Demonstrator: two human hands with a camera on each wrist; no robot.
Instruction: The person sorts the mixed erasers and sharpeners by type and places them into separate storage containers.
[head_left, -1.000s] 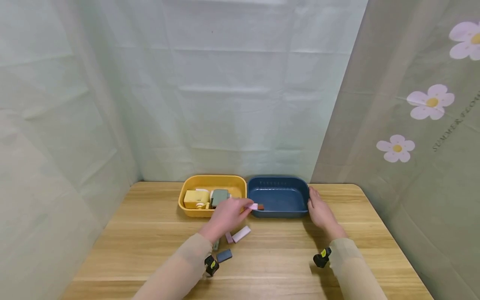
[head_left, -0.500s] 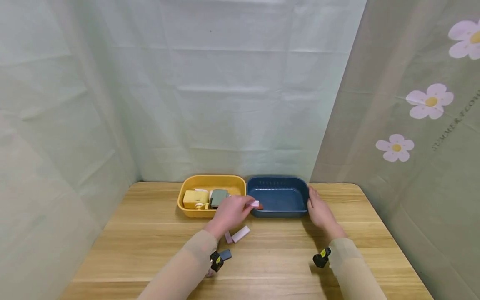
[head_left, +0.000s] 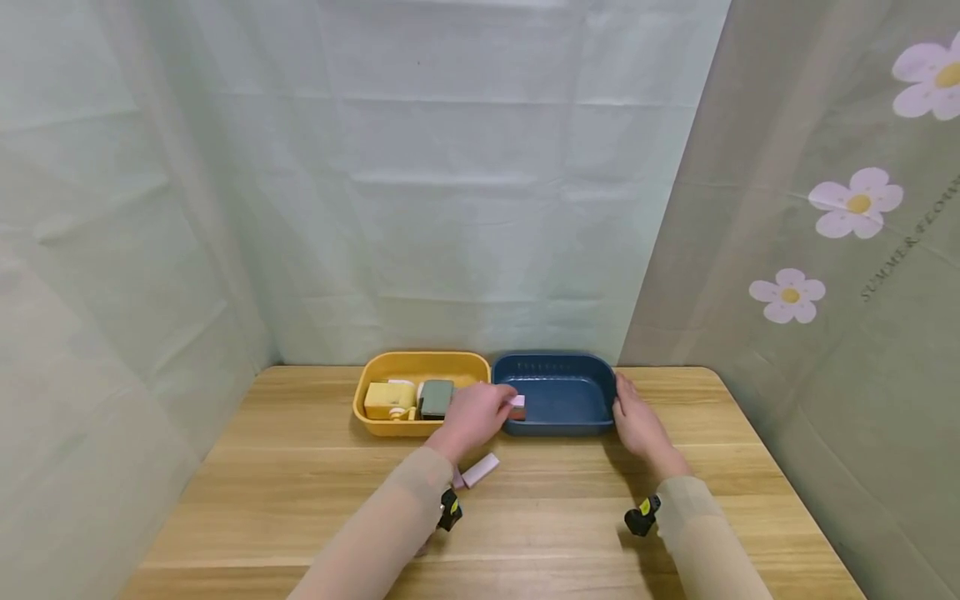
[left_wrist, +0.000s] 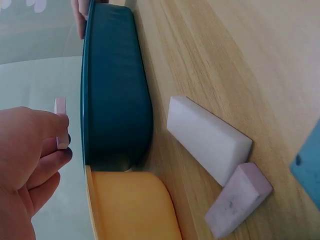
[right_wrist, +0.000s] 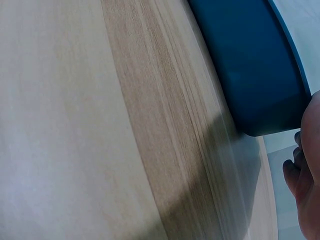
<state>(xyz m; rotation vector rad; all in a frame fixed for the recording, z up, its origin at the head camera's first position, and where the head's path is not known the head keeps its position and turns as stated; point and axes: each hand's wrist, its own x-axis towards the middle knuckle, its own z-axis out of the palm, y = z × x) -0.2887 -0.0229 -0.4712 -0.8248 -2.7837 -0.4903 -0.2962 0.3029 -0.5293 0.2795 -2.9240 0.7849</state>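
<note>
My left hand (head_left: 477, 415) pinches a small pale pink block (left_wrist: 60, 122) between thumb and fingers, over the left end of the blue bin (head_left: 566, 428). Just under that block, inside the bin, shows a reddish-brown block (head_left: 517, 413); whether the two touch I cannot tell. My right hand (head_left: 641, 425) rests against the bin's right end, its fingers along the outer wall and rim. On the wood below the left hand lie a whitish block (left_wrist: 207, 137) and a mauve block (left_wrist: 239, 200), touching each other. A blue block (left_wrist: 309, 162) is partly in the left wrist view.
A yellow bin (head_left: 422, 429) stands against the blue one on its left. It holds a yellow boxy item (head_left: 388, 398) and a grey-green one (head_left: 437, 397). Cloth (head_left: 450, 208) hangs behind the table (head_left: 555, 517) and at both sides.
My left hand has moved slightly right and up with the pink block, which now appears above the reddish-brown block. The left forearm now covers the blue block in the head view. The right hand stays put.
</note>
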